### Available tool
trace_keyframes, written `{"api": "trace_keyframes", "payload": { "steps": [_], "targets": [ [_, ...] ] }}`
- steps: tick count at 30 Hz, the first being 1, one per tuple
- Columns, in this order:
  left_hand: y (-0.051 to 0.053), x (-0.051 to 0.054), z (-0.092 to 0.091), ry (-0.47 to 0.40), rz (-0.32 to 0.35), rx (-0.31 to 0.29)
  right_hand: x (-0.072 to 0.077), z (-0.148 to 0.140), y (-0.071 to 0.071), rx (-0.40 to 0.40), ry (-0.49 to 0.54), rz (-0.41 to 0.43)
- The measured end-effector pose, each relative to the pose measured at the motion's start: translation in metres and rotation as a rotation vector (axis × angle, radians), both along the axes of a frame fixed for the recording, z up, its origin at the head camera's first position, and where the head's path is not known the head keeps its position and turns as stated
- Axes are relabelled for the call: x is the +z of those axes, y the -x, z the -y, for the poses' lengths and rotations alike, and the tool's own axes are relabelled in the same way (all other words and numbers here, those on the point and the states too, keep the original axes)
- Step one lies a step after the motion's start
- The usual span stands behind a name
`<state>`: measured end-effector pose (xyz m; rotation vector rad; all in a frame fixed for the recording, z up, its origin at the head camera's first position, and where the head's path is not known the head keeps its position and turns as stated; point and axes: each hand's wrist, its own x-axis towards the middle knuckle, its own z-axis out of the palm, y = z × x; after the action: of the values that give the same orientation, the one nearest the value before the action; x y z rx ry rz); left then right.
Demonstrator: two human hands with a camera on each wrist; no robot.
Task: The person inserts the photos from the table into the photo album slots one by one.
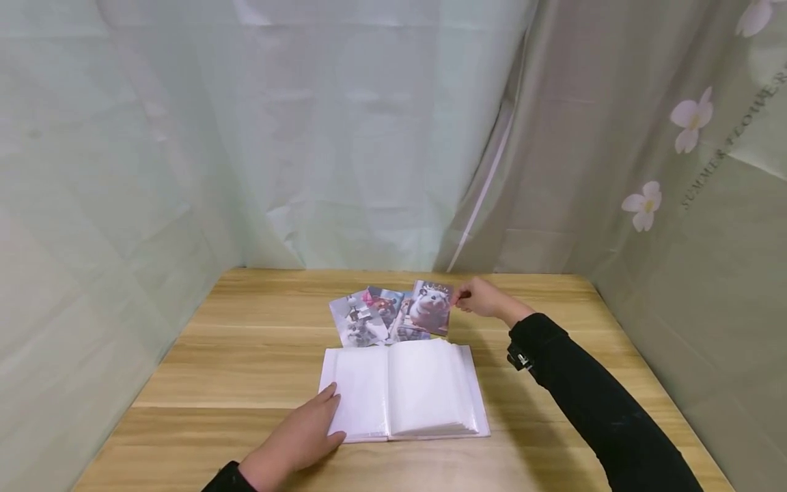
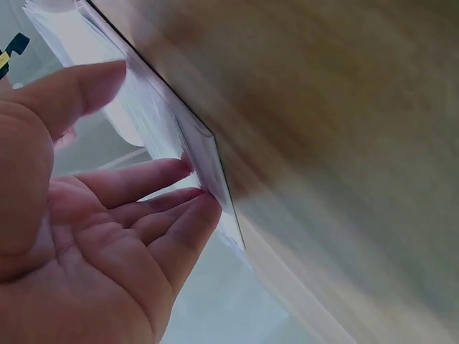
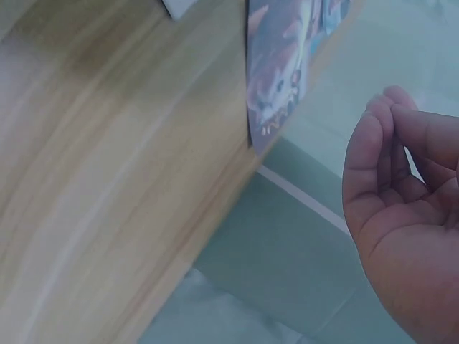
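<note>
Pale fabric curtain [image 1: 369, 137] at the back and both sides, with pink-white flower prints [image 1: 642, 206] and lettering at 2 o'clock. Wood-grain table [image 1: 246, 362] below. Clock refs: head view, centred on the album, 12 = far side.

Photo album [image 1: 430, 389] lies spread on the table, blank white pages up, more leaves stacked in the right half than the left.

Loose photos just beyond it, 11 to 12 o'clock, overlapping in a fan. Crowned-animal photo [image 1: 430, 309] sits on top at the 12 o'clock end. Greyish photo [image 1: 359, 324] at 11. Photo with a brown animal and a pink patch [image 1: 386, 304] between them, partly covered. Another print [image 1: 410, 334] mostly hidden under the crowned one.

Left hand [image 1: 304, 430] at 8 o'clock: fingertips on the album's left edge, fingers nearly straight, wide gap to the thumb. Not gripping.

Right hand [image 1: 488, 301] at 1 o'clock, by the crowned-animal photo's right edge. Thumb against curled fingertips, narrow, nothing visible between them; right wrist view shows the photo apart from the fingers. Black sleeve [image 1: 596, 396] on that arm, small dark clip [image 1: 520, 359] near the cuff.
</note>
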<state>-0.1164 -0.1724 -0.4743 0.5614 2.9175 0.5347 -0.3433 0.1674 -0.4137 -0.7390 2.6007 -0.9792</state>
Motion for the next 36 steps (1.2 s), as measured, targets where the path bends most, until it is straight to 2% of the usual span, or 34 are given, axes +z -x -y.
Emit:
{"api": "trace_keyframes", "payload": {
  "steps": [5, 11, 16, 22, 29, 31, 36],
  "targets": [
    [-0.001, -0.002, 0.001, -0.012, 0.017, -0.014, 0.009, 0.002, 0.01, -0.009, -0.04, -0.065],
    [-0.004, -0.003, 0.001, 0.004, -0.046, -0.042, 0.017, 0.005, 0.023, -0.046, -0.09, -0.136],
    [-0.006, -0.002, -0.002, 0.005, -0.089, -0.064, 0.017, 0.007, 0.033, -0.052, -0.147, -0.215],
    [-0.007, -0.003, -0.003, 0.026, -0.129, -0.102, 0.006, 0.005, 0.042, -0.098, -0.225, -0.219],
    [-0.008, -0.004, 0.0, 0.029, -0.143, -0.096, -0.011, 0.013, 0.048, -0.145, -0.277, -0.191],
    [-0.008, -0.004, 0.0, 0.031, -0.145, -0.097, -0.015, 0.015, 0.048, -0.141, -0.304, -0.192],
    [-0.005, -0.004, -0.003, 0.052, -0.099, -0.08, -0.025, 0.019, 0.049, -0.094, -0.348, -0.23]
  ]
}}
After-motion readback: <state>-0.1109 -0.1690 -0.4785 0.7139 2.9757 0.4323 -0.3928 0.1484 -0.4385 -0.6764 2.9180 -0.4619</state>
